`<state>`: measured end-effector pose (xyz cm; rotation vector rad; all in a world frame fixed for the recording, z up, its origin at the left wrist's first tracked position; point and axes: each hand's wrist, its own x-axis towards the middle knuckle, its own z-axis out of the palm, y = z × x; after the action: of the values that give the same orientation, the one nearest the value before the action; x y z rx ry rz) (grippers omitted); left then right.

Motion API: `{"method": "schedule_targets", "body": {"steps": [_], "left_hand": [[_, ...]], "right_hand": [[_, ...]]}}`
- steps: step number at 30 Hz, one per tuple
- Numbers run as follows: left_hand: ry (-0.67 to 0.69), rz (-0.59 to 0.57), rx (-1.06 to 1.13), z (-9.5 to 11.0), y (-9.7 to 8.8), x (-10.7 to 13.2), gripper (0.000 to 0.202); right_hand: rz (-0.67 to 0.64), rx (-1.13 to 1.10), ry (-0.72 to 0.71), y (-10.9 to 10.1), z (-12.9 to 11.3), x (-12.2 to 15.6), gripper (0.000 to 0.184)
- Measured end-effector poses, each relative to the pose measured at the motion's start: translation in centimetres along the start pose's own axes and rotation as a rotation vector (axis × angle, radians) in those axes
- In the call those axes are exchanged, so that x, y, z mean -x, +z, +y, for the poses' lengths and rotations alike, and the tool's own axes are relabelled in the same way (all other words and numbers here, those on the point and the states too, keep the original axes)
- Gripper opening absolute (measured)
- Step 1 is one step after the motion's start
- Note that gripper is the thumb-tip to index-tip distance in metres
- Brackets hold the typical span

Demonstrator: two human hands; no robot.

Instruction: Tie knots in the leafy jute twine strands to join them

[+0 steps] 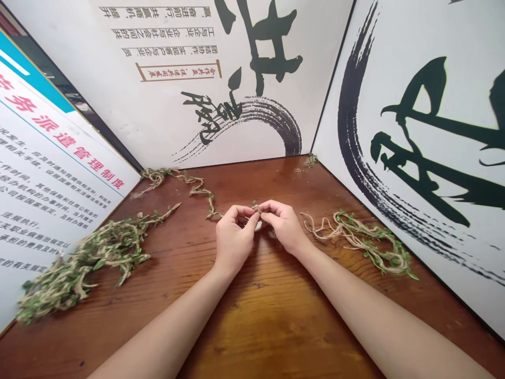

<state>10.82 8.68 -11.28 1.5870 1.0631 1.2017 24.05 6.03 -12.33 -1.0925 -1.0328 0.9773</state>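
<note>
My left hand [235, 237] and my right hand [284, 223] meet over the middle of the table, thumbs and fingertips nearly touching. Both pinch a strand of leafy twine [210, 200], tan cord with small green leaves. From my left hand the strand winds back across the wood toward the far left corner. A small green tip pokes up between the fingers; the exact spot they pinch is mostly hidden. Left of my hands lies a thick bundle of leafy twine [98, 252]. To the right rests a looser looped bunch of leafy twine [371, 242] with bare cord ends.
The brown wooden table [252, 326] is hemmed in by a back panel [158, 116], a right panel [434, 131] and a left panel [59, 173], all printed with writing. Leafy scraps [311, 160] lie in the far right corner.
</note>
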Motion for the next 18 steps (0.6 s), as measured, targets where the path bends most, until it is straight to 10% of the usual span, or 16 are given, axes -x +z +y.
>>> {"method": "schedule_targets", "body": {"steps": [18], "left_hand": [[0.225, -0.060, -0.217, -0.06, -0.06, 0.48, 0.023]], "right_hand": [[0.009, 0.038, 0.007, -0.35, 0.36, -0.24, 0.021]]}}
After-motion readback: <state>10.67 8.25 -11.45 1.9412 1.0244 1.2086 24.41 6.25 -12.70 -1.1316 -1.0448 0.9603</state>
